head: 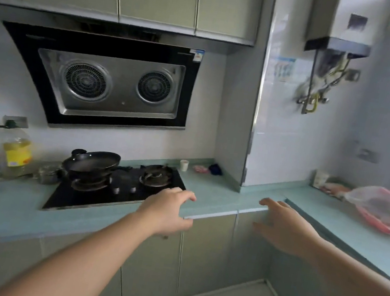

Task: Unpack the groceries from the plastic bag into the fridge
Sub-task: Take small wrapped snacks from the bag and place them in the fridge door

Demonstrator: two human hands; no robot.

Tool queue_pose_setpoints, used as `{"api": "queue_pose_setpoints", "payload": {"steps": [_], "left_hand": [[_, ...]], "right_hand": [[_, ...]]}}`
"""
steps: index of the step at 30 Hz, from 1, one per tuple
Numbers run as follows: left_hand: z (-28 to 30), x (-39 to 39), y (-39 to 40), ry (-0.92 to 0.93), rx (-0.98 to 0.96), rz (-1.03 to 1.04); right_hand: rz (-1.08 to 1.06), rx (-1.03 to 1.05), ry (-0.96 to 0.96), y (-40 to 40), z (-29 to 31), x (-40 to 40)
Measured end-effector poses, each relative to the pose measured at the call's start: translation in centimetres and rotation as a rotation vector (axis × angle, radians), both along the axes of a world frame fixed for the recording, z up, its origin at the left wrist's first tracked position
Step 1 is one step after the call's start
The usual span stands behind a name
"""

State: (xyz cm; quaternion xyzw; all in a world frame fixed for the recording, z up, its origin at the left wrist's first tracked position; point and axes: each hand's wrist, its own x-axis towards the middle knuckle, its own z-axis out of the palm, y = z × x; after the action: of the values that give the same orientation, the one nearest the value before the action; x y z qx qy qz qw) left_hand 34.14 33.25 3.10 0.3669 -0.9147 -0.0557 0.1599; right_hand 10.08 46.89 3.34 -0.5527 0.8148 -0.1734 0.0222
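Note:
A translucent plastic bag (384, 212) with red and pink contents lies on the pale green counter (220, 193) at the far right. Both my arms reach forward over the counter's corner. My left hand (168, 210) hovers at the counter's front edge, just right of the stove, with its fingers loosely bent and nothing in it. Further right, my right hand (284, 227) is also empty, its fingers stretched out, well left of the bag. No fridge is in view.
A black gas stove (120, 187) carries a dark frying pan (92, 161). An oil bottle (16, 151) stands at the left. A small white cup (184, 165) and small items sit by the back wall. A range hood (111, 84) and a water heater (344, 23) hang above.

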Motion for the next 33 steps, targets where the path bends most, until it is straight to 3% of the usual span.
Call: {"api": "queue_pose_setpoints", "payload": {"steps": [15, 33], "left_hand": [[-1.8, -29.9, 4.8, -0.029, 0.075, -0.359], [-6.7, -60.3, -7.3, -0.075, 0.208, -0.705]], "right_hand": [[-0.345, -0.024, -0.061, 11.7, -2.6, -22.7], [-0.652, 0.059, -0.037, 3.7, -5.5, -43.5]]}}
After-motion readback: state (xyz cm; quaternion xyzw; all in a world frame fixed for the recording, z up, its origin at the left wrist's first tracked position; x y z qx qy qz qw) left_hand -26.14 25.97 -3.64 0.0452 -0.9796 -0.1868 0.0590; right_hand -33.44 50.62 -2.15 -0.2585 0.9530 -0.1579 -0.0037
